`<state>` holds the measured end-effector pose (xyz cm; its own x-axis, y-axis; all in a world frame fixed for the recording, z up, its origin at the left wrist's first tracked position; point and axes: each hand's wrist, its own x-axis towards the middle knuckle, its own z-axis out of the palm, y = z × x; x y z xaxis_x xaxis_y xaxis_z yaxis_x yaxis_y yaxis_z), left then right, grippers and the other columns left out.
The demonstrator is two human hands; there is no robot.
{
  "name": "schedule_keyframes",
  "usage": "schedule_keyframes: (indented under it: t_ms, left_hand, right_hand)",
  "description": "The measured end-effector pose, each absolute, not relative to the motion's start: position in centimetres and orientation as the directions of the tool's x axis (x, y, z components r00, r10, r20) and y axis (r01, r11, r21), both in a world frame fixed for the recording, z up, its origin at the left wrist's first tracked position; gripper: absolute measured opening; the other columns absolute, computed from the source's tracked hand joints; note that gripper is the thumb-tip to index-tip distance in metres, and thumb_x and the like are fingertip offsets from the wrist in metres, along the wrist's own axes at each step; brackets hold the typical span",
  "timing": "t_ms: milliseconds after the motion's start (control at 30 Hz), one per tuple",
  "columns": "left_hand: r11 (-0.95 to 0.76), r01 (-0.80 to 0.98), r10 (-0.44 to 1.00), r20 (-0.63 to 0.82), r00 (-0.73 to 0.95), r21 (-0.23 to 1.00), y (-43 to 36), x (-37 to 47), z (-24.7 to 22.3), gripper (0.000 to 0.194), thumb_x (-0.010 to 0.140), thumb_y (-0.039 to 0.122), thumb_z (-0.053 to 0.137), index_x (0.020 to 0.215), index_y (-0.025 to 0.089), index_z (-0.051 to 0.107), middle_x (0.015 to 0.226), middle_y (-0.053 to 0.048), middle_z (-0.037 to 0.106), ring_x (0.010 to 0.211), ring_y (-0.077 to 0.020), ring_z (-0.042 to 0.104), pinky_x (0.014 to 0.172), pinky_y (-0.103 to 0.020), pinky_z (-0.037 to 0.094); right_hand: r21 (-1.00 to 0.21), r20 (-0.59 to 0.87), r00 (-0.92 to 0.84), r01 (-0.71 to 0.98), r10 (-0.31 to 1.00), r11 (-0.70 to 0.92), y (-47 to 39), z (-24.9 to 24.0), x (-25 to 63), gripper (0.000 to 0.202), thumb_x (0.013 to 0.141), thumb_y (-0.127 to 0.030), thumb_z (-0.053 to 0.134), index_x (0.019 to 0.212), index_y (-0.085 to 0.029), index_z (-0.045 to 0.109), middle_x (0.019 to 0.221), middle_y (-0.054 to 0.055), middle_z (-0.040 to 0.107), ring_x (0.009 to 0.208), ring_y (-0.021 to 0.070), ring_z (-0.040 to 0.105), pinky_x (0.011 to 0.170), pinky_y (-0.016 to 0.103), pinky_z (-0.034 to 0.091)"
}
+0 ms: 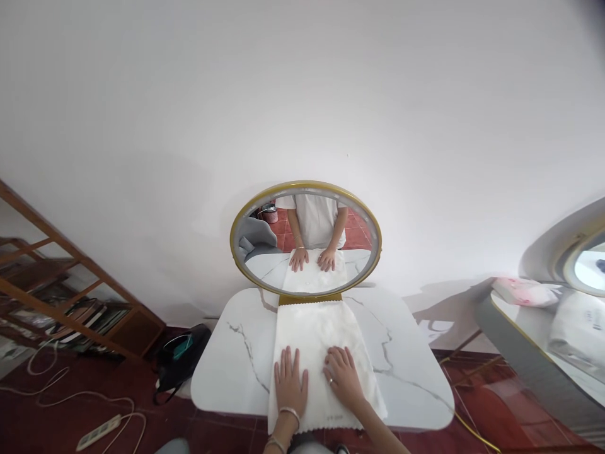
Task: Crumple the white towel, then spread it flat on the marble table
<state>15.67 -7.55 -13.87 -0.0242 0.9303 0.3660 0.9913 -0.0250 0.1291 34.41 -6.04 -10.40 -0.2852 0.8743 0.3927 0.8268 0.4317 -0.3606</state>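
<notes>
A white cloth (314, 328) with scalloped edges lies lengthwise on the white marbled table (227, 372), its near end hanging over the front edge. My left hand (290, 384) rests flat on the cloth's left side, fingers stretched out. On the right side of the cloth, my right hand (343, 375) lies palm down with its fingers slightly bent and apart. Small wrinkles show in the cloth beside it. Beyond the cloth's far end stands an oval mirror (306, 239) with a gold rim, reflecting both hands and the cloth.
At right is a second table (515, 340) with a tissue pack (524, 292), a white bundle (581, 328) and another mirror (588, 258). A black bag (182, 356) sits on the floor at left, near a power strip (99, 432) with cables and a wooden shelf (70, 271).
</notes>
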Motion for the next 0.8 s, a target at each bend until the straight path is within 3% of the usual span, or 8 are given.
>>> schedule_keyframes:
  t_ms: [200,467,567,667,800]
  left_hand:
    - [-0.059,0.991,0.933,0.361,0.011,0.122,-7.2,17.2,-13.9,0.050,0.091,0.027,0.037,0.141,0.022,0.039,0.149,-0.009,0.036,0.138,-0.0251,0.031,0.112,-0.048,0.026]
    - [-0.194,0.968,0.933,0.334,0.132,0.161,-8.3,22.1,-13.8,0.056,0.090,0.036,0.043,0.143,0.022,0.035,0.149,-0.011,0.035,0.138,-0.0281,0.029,0.111,-0.051,0.024]
    - [-0.232,0.956,0.944,0.279,0.177,0.181,-8.8,22.9,-12.8,0.053,0.088,0.040,0.045,0.137,0.020,0.045,0.141,-0.012,0.045,0.134,-0.0318,0.034,0.109,-0.053,0.025]
    - [-0.218,0.945,0.975,0.093,0.201,0.244,-7.4,22.6,-10.1,0.043,0.088,0.037,0.044,0.125,0.020,0.057,0.127,-0.010,0.057,0.126,-0.0288,0.043,0.106,-0.044,0.033]
    - [-0.034,0.955,0.986,-0.145,0.080,0.294,-2.1,21.7,-5.9,0.039,0.090,0.026,0.039,0.127,0.020,0.051,0.128,-0.009,0.052,0.105,-0.0195,0.058,0.091,-0.031,0.045]
  right_hand:
    - [-0.305,0.376,-0.353,0.826,0.857,0.474,-6.3,-10.7,36.7,0.018,0.090,-0.023,0.043,0.101,-0.025,0.058,0.122,0.004,0.059,0.124,0.0210,0.046,0.108,0.049,0.033]
    - [-0.310,0.365,-0.290,0.858,0.885,0.409,-9.0,-11.4,42.3,0.023,0.093,-0.029,0.042,0.106,-0.025,0.060,0.128,0.005,0.058,0.126,0.0228,0.047,0.107,0.050,0.035]
    - [-0.398,0.333,-0.244,0.839,0.911,0.371,-10.2,-11.2,43.5,0.021,0.091,-0.027,0.044,0.103,-0.026,0.062,0.126,0.005,0.059,0.124,0.0234,0.049,0.105,0.049,0.038]
    - [-0.557,0.312,-0.168,0.765,0.935,0.323,-9.8,-10.8,44.5,0.020,0.089,-0.029,0.043,0.092,-0.024,0.063,0.111,0.007,0.066,0.110,0.0230,0.059,0.092,0.041,0.048]
    - [-0.710,0.233,0.075,0.695,0.970,0.117,-6.0,-9.5,46.4,0.024,0.087,-0.026,0.036,0.088,-0.019,0.059,0.100,0.011,0.064,0.084,0.0197,0.063,0.075,0.032,0.051]
